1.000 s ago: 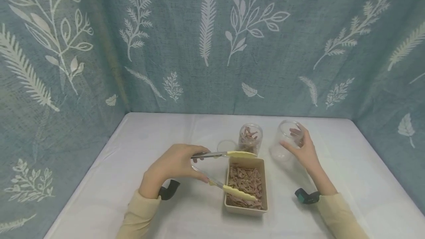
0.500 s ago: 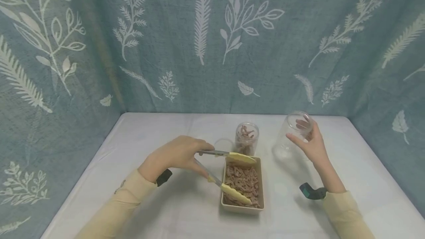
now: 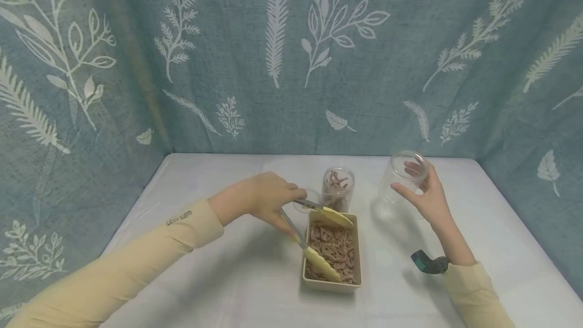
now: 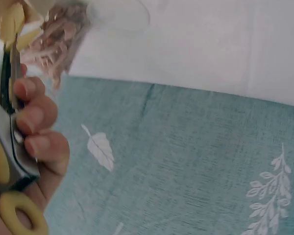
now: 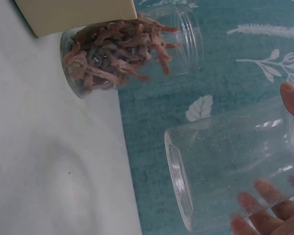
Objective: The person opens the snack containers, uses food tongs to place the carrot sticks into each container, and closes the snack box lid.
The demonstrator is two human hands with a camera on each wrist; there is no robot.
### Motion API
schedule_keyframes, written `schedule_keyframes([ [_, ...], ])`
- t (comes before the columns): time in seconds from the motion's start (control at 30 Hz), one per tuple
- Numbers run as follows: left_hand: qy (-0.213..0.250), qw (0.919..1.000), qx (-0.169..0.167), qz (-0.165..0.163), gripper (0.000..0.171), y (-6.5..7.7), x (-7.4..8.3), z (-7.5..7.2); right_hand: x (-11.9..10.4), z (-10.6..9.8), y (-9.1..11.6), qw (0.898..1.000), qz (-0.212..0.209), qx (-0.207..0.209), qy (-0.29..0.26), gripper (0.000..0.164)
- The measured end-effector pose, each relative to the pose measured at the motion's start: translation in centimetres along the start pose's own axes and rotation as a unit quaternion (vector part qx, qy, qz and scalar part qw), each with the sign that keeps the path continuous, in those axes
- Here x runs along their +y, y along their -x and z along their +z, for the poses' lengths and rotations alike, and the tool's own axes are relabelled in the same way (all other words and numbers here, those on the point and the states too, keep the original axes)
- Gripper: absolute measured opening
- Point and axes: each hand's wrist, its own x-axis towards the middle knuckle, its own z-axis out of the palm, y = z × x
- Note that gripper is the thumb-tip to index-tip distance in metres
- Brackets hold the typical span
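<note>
My left hand (image 3: 273, 199) grips metal tongs with pale yellow scalloped tips (image 3: 322, 264). Those tips are spread apart over a beige rectangular box (image 3: 328, 285), which holds a layer of brownish-pink dried strips (image 3: 332, 247). In the left wrist view, fingers curl round the tongs (image 4: 14, 152), whose yellow ring shows at the bottom. Off to the right, my right hand (image 3: 430, 199) holds a clear jar (image 3: 390, 181) by its sides, mouth up. The right wrist view shows this jar (image 5: 225, 152) raised off the table, with no strips inside.
Just behind the box stands another clear jar (image 3: 338, 189) partly filled with the same strips. A clear round lid (image 3: 300, 207) lies to its left on the white table (image 3: 255, 287). A teal curtain (image 3: 255, 115) with white leaf prints surrounds the table at the back and sides.
My left hand has shifted right and away from me, its forearm reaching further in; the tongs now slant more steeply over the box. The right hand has moved slightly right with the jar.
</note>
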Motion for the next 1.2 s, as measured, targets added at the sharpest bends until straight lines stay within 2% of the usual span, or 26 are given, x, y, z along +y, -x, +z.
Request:
schedule_keyframes([
  [0.17, -0.035, 0.9977, -0.049, -0.031, 0.075, 0.0, 0.9, -0.4, -0.2, 0.0, 0.0, 1.000, -0.005, 0.002, 0.005, 0.081],
  [0.33, -0.022, 0.9941, -0.085, -0.065, 0.073, 0.3, 1.9, -0.6, -0.7, 0.0, 0.0, 1.000, -0.010, 0.004, 0.005, 0.080],
  [0.63, -0.010, 0.9931, -0.076, -0.089, 0.073, 0.4, 3.4, -0.3, -1.1, 0.2, 0.0, 1.000, -0.014, 0.001, 0.006, 0.079],
  [0.9, -0.005, 0.9911, -0.085, -0.103, 0.080, 0.1, 3.6, 0.4, -1.5, 0.4, 0.0, 1.000, -0.015, -0.002, 0.004, 0.081],
  [1.2, 0.010, 0.9893, -0.094, -0.111, 0.081, -0.1, 4.2, 0.1, -1.9, 0.5, -0.1, 1.000, -0.018, -0.008, -0.012, 0.080],
])
